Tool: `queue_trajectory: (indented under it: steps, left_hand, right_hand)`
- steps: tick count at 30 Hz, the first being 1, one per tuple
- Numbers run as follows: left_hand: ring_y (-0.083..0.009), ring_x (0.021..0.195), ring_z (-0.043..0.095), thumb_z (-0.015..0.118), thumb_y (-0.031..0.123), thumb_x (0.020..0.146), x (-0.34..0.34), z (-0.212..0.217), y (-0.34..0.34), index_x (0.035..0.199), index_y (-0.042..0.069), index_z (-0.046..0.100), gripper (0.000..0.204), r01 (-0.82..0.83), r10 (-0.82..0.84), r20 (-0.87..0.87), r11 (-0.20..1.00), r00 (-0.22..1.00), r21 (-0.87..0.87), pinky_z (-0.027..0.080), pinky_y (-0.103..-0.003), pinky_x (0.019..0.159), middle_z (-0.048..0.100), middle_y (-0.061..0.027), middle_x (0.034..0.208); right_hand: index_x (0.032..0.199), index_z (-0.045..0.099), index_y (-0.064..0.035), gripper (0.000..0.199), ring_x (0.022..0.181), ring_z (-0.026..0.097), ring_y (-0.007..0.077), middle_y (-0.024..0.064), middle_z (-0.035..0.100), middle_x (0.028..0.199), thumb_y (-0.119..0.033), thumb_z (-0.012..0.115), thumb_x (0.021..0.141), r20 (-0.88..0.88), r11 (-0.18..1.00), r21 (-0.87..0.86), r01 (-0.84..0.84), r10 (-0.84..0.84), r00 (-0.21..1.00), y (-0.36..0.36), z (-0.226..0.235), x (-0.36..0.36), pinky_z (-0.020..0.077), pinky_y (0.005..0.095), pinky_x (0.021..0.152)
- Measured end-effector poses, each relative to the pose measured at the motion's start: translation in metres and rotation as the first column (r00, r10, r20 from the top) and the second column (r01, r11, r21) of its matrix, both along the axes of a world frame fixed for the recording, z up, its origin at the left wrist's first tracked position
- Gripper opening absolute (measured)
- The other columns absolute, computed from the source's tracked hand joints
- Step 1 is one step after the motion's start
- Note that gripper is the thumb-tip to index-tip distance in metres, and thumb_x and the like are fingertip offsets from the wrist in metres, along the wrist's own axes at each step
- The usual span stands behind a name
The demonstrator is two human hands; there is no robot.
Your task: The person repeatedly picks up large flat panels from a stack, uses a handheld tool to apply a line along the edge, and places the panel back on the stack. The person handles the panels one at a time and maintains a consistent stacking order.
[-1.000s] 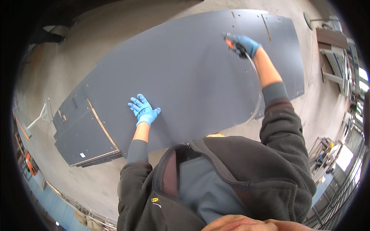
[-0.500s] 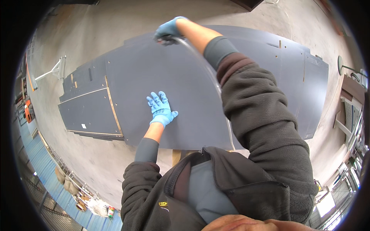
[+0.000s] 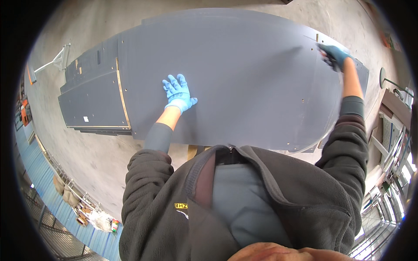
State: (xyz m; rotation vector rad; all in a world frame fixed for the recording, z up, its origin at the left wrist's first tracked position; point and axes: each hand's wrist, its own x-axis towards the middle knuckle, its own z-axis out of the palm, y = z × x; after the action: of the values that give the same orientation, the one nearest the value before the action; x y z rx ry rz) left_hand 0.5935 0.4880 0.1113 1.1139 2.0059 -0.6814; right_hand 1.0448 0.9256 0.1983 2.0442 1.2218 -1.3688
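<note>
A large dark grey panel lies flat in front of me, on top of other dark boards. My left hand, in a light blue glove, is spread flat with the fingers apart on or just over its left middle part. Out at the far right end, my right hand is gloved too and closed round an air blow gun, partly hidden and blurred. Its thin nozzle points left over the panel. A pale, see-through hose runs from that hand down to the near edge.
Smaller dark boards with bare wood-coloured edges are stacked at the left. A white metal stand is on the concrete floor beyond them. A round-ended metal post and brown boards are at the right.
My right hand has swung from the far middle to the far right with the blow gun, and the hose has swept right with it. The left hand stays spread in place on the panel.
</note>
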Motion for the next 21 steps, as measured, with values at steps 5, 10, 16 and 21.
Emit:
queue_trajectory:
  steps: [5, 10, 16, 21]
  left_hand:
    - [-0.0604, 0.159, -0.011, 0.079, 0.045, 0.091, -0.002, 0.007, -0.005, 0.171, 0.006, -0.007, 0.124, -0.022, 0.021, 0.021, 0.997, 1.000, 0.079, 0.006, -0.061, 0.132, -0.010, -0.0359, 0.174]
    - [-0.0472, 0.165, -0.005, 0.058, 0.007, 0.097, -0.037, 0.002, -0.021, 0.173, 0.019, 0.017, 0.087, -0.155, 0.116, 0.209, 0.972, 0.971, 0.179, 0.013, -0.052, 0.135, -0.003, -0.0199, 0.180]
    - [-0.0372, 0.166, 0.011, 0.066, 0.019, 0.094, -0.063, -0.015, -0.043, 0.167, 0.021, 0.038, 0.078, -0.342, 0.206, 0.355, 0.861, 0.912, 0.377, 0.022, -0.046, 0.133, 0.020, -0.0169, 0.179]
    - [-0.0276, 0.139, 0.061, 0.070, 0.025, 0.100, -0.089, -0.026, -0.082, 0.147, 0.001, 0.061, 0.054, -0.799, 0.325, 0.732, 0.312, 0.599, 0.515, 0.047, -0.037, 0.118, 0.065, -0.0154, 0.149]
  right_hand:
    - [0.087, 0.067, -0.0157, 0.048, 0.061, 0.050, 0.0111, -0.0032, 0.057, 0.075, -0.063, 0.064, 0.097, -0.532, 0.828, -0.239, -0.507, 0.325, 0.782, -0.180, -0.026, -0.182, 0.0440, 0.0304, 0.059]
    - [0.091, 0.072, -0.0144, 0.053, 0.059, 0.052, 0.0102, -0.0035, 0.062, 0.072, -0.066, 0.062, 0.099, -0.714, 0.301, -0.348, -0.888, 0.528, 0.459, -0.323, -0.015, -0.231, 0.0491, 0.0314, 0.060]
    - [0.092, 0.066, -0.0130, 0.030, 0.056, 0.052, 0.0109, 0.0009, 0.062, 0.077, -0.041, 0.059, 0.102, -0.385, 0.993, -0.002, 0.119, -0.110, 0.916, -0.176, -0.036, -0.142, 0.0477, 0.0336, 0.056]
    - [0.095, 0.073, -0.0107, 0.027, 0.063, 0.060, 0.0162, 0.0047, 0.067, 0.083, -0.035, 0.063, 0.099, -0.247, 0.932, -0.047, -0.360, 0.339, 0.908, -0.265, -0.035, -0.154, 0.0534, 0.0348, 0.061]
